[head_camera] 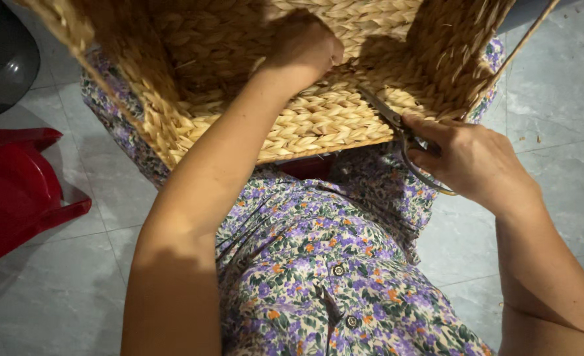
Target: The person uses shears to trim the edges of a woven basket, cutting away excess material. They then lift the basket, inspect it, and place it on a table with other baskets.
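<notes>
A square basket of thick braided straw-coloured fibre sits tipped on the person's lap, its open mouth turned toward the camera, rim and near wall resting over the flowered purple dress. The weave runs in plump plaits, pale gold, with a few loose fibre ends sticking out inside — a thin cane stick leans past its right corner.

The left hand reaches deep inside the basket, fingers curled shut and pressed against the inner wall, forearm stretched long over the rim. The right hand is at the basket's right edge, closed around the loops of a pair of grey metal scissors; the blades point up and left into the weave, near the left hand, and look nearly closed.

On the grey tiled floor to the left stands a red plastic stool.
</notes>
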